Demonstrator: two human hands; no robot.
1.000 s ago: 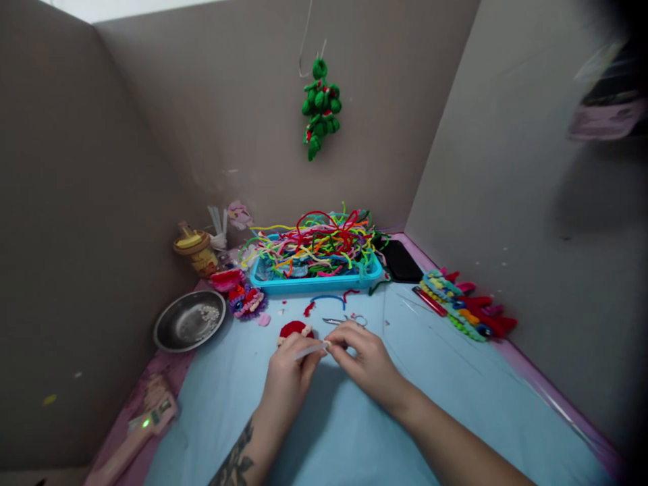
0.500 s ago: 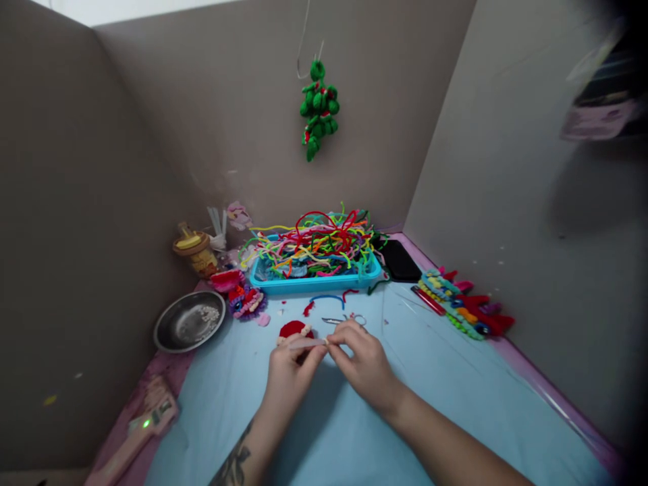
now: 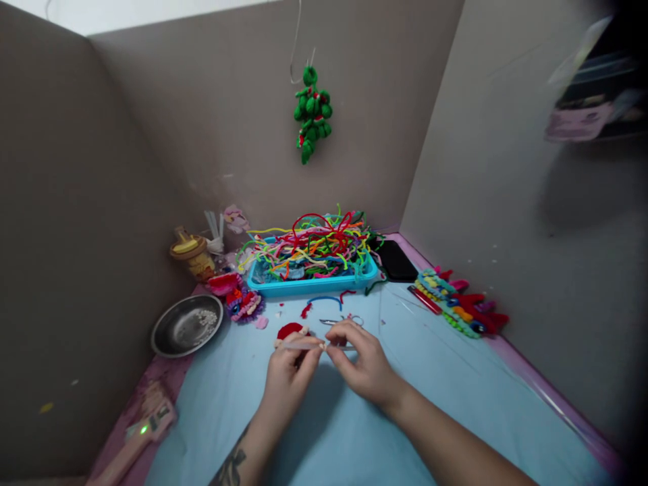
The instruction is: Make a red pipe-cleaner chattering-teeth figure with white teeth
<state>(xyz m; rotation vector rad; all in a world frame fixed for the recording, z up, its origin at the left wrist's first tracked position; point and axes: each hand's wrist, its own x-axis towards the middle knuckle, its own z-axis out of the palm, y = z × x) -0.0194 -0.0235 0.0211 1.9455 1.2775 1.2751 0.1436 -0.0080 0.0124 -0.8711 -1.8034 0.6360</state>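
Observation:
My left hand point(image 3: 288, 374) and my right hand point(image 3: 362, 364) meet over the blue mat point(image 3: 354, 418), each pinching one end of a thin white pipe cleaner point(image 3: 308, 344) held level between them. Just behind the left fingers lies a small red pipe-cleaner piece with white trim point(image 3: 291, 331). Small scissors point(image 3: 344, 320) lie on the mat right behind my right hand. A blue tray point(image 3: 314, 283) heaped with coloured pipe cleaners stands further back.
A metal bowl point(image 3: 187, 325) with small white beads sits at the left, a glue gun point(image 3: 131, 442) with a green light near the left front. Finished colourful pieces point(image 3: 460, 307) lie at the right, a black phone point(image 3: 397, 260) behind. A green ornament point(image 3: 310, 111) hangs on the back wall.
The white pipe cleaner has been turned from slanted to level, and both hands have shifted slightly. The view has drifted a little to the right.

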